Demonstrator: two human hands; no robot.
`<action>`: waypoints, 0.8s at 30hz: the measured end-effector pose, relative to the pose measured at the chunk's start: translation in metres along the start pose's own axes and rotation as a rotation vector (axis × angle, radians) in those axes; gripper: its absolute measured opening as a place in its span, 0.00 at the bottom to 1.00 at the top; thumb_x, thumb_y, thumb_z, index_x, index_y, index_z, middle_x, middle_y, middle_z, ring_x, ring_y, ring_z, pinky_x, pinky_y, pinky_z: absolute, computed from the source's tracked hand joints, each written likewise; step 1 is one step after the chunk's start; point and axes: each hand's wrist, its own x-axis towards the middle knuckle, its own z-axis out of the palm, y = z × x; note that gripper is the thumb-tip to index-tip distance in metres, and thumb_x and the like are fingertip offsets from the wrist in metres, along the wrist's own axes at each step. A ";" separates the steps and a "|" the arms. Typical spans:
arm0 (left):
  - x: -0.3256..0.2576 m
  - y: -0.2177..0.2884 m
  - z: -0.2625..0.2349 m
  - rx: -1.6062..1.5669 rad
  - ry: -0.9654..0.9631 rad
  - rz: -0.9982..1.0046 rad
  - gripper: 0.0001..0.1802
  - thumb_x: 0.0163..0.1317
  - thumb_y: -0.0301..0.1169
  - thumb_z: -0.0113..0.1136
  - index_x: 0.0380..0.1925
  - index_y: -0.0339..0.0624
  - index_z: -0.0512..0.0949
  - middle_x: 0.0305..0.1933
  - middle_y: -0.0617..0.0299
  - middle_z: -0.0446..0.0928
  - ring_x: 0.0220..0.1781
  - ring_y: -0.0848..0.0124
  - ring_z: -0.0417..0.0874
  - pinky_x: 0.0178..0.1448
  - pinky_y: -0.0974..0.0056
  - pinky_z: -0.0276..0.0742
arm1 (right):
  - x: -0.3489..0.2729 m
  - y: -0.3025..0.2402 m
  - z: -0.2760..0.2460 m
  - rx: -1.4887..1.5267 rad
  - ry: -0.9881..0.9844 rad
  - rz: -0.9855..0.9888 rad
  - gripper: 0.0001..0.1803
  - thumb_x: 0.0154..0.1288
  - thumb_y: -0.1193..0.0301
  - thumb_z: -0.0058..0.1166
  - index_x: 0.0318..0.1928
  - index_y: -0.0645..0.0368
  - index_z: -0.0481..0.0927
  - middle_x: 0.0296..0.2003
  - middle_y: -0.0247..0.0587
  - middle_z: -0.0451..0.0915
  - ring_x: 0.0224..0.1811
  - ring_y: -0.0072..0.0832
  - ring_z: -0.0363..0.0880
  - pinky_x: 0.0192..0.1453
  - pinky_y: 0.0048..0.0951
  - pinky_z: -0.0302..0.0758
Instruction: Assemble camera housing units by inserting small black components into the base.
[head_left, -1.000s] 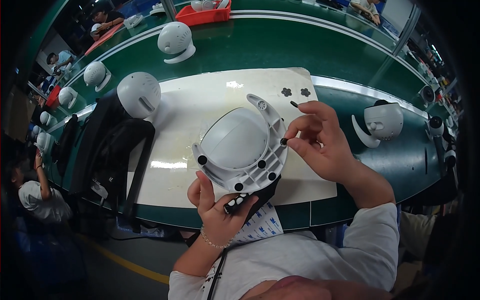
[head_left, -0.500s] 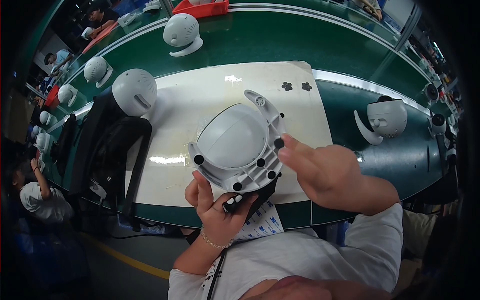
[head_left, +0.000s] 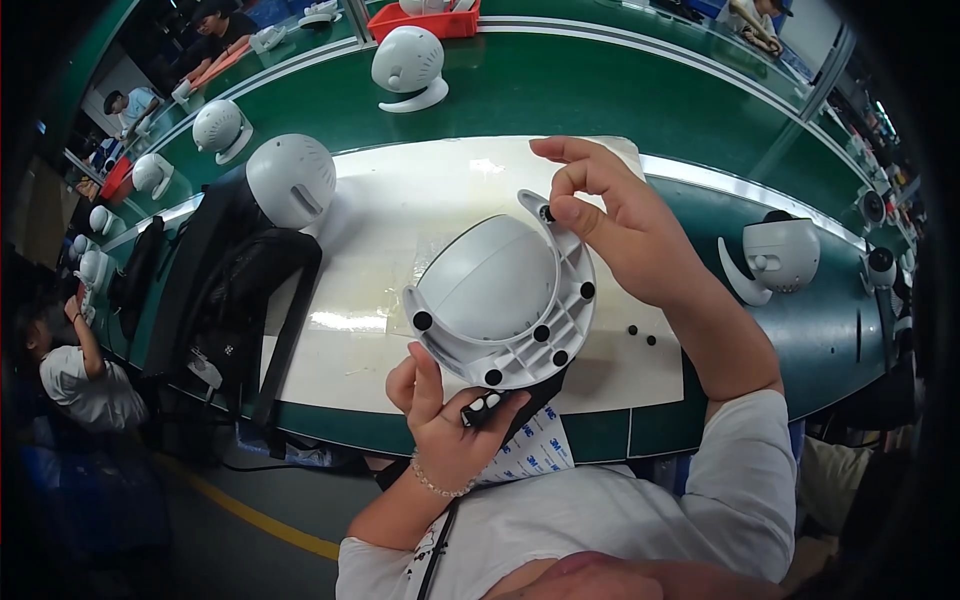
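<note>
A white round appliance (head_left: 487,275) with a crescent-shaped stand is tipped so the ribbed underside of the stand (head_left: 520,368) faces up. Several round black foot pads (head_left: 542,333) sit along that underside. My left hand (head_left: 455,425) grips the appliance from below, near the front edge of the mat, one finger raised against the stand. Beside its palm is a black piece with white spots (head_left: 484,407), whose kind I cannot make out. At the stand's far tip, my right hand (head_left: 625,225) has thumb and curled finger closed at a black foot pad (head_left: 546,213), partly covered.
Two small black dots (head_left: 642,335) lie on the white mat (head_left: 380,200). Black bags (head_left: 235,290) and a white round unit (head_left: 292,182) stand left; another unit (head_left: 780,260) stands right. Farther back are a similar unit (head_left: 410,65) and a red bin (head_left: 455,24). Co-workers sit beyond.
My right hand has moved away from me, from the stand's right side to its far tip. A black pad now shows at that tip. Two black dots on the mat are uncovered.
</note>
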 end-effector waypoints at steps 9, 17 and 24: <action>0.001 0.001 0.001 -0.011 0.005 0.004 0.15 0.35 0.34 0.74 0.20 0.41 0.77 0.67 0.49 0.51 0.54 0.57 0.59 0.53 0.63 0.58 | 0.001 0.008 0.011 -0.140 0.079 -0.053 0.07 0.62 0.69 0.47 0.37 0.58 0.69 0.52 0.44 0.66 0.57 0.31 0.61 0.60 0.31 0.56; 0.000 0.002 0.000 -0.021 0.018 -0.010 0.15 0.35 0.34 0.73 0.18 0.39 0.78 0.66 0.49 0.52 0.54 0.58 0.59 0.54 0.64 0.58 | 0.007 0.010 0.001 0.672 -0.125 0.397 0.17 0.63 0.66 0.40 0.47 0.65 0.69 0.31 0.39 0.75 0.35 0.23 0.73 0.42 0.21 0.68; 0.001 0.002 0.000 -0.021 0.025 -0.019 0.15 0.35 0.34 0.73 0.19 0.39 0.78 0.66 0.47 0.53 0.54 0.57 0.60 0.54 0.64 0.59 | 0.006 0.007 0.006 0.447 -0.218 0.346 0.16 0.64 0.60 0.42 0.33 0.61 0.75 0.19 0.36 0.75 0.24 0.19 0.72 0.31 0.15 0.65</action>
